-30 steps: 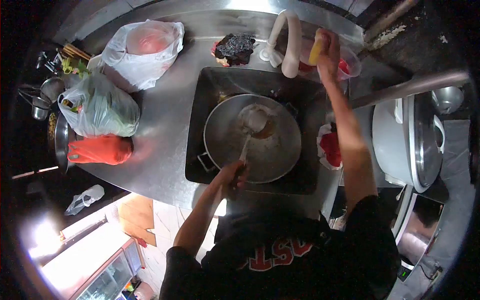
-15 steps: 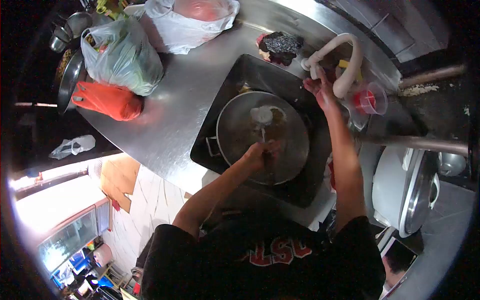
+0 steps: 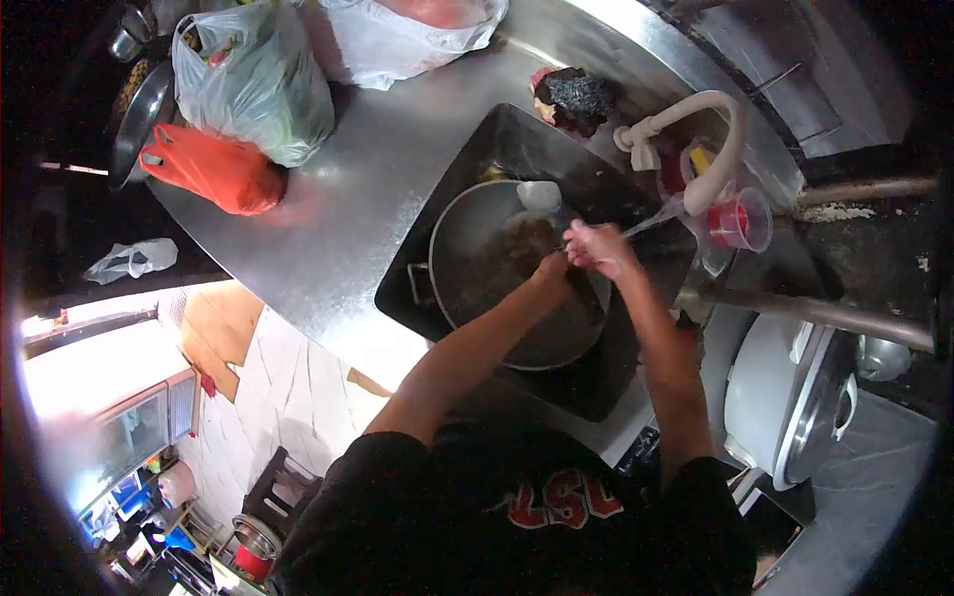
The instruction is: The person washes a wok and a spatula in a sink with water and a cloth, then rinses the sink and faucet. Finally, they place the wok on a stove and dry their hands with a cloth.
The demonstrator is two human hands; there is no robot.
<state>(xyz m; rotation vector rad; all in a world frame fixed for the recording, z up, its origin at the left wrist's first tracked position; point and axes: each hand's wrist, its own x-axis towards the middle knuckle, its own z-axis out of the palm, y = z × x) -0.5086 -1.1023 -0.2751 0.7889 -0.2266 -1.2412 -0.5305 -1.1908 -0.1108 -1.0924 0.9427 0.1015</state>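
1. The left arm reaches up from the near left, nearly straight, across the near rim of the pot [image 3: 477, 268].
2. The left hand [image 3: 550, 268] is over the middle of the pot, pressed against the right hand. Its fingers are hidden, so its grip cannot be told.
3. The right arm comes from the near right, bent at the elbow, with the forearm angled in over the right rim of the pot.
4. The right hand [image 3: 599, 248] is curled into a loose fist, knuckles up. What it grips, if anything, is too blurred to tell.
5. A thin stream of water [image 3: 651, 221] runs from the faucet [image 3: 714, 149] at the far right onto the right hand.
6. The pot sits in the sink [image 3: 596, 372], with brown liquid in its bottom.
7. A ladle [image 3: 539, 195] has its pale bowl at the far rim of the pot, just beyond the hands.
8. A red cup [image 3: 733, 221] stands right of the faucet.
9. On the counter [image 3: 368, 199] to the far left lie an orange bag [image 3: 214, 169] and a green bag [image 3: 253, 84].
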